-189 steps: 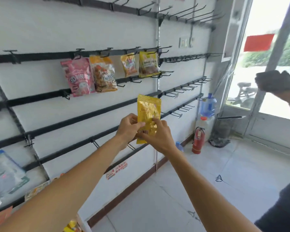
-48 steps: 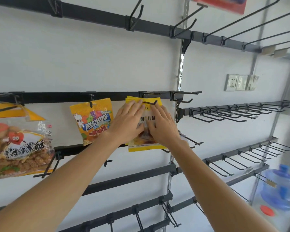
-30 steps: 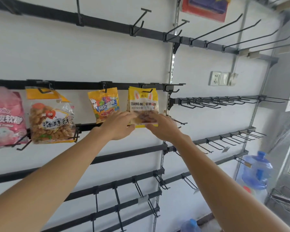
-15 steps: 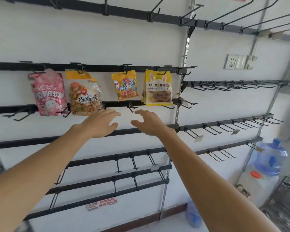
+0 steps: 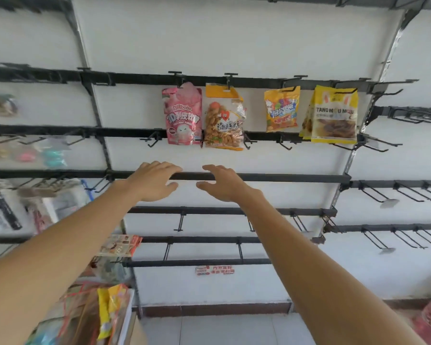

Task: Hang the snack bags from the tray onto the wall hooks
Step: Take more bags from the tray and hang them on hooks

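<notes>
**Overhead, four snack bags on the hooks; both hands empty**

Both arms reach up toward the white wall. The left hand [image 5: 154,181] and right hand [image 5: 224,184] are side by side but apart, fingers loosely spread and holding nothing. They lie in front of a black rail [image 5: 284,177]; whether the fingers touch it cannot be told.

Two rails higher, four bags hang in a row from black hooks. From the left:

- The pink pouch [image 5: 183,115] is opaque, so its contents are hidden.
- Just beside it, the clear bag with an orange header [image 5: 224,123] shows golden-brown fried pieces that fill it.
- The orange candy bag [image 5: 281,109] hangs apart from that one, printed and opaque.
- The yellow bag [image 5: 334,115], lettered TANG MOU MOU, has a window showing dark brown strips. A second yellow bag [image 5: 306,120] peeks out behind its left edge.

At the lower left, blurred, lies a heap of packets [image 5: 105,312], yellow and orange among them. What holds them is too smeared to tell.
</notes>
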Available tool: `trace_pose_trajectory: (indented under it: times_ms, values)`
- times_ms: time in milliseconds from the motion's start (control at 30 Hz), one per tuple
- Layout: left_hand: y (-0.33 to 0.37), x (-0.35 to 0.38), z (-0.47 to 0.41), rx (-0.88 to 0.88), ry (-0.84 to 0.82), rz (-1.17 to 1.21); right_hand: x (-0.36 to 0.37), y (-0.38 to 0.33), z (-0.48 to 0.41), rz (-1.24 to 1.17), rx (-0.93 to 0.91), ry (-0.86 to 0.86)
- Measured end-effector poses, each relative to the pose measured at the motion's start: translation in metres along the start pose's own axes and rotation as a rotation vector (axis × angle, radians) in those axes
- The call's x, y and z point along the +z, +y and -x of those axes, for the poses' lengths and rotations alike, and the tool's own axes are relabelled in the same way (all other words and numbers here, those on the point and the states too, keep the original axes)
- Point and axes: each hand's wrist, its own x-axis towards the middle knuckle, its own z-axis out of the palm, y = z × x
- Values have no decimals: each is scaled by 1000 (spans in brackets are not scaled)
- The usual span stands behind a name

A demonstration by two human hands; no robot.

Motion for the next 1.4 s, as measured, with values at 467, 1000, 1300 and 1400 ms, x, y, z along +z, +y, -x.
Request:
trace_pose_trajectory:
  times_ms: [467,1000,1300,1400]
  values:
    - [-201,98,131,-224,-147,103,194,-166,-36,-43,-83,-247]
    - [-304,266,183,-354,-462,207,407,-175,-82,-185,19,-684]
    - [-326,367,171,-310,-603,414,508,-147,-93,-227,267,-831]
    - [-342,406,158,-295,-663,426,541,-140,-95,-242,379,-820]
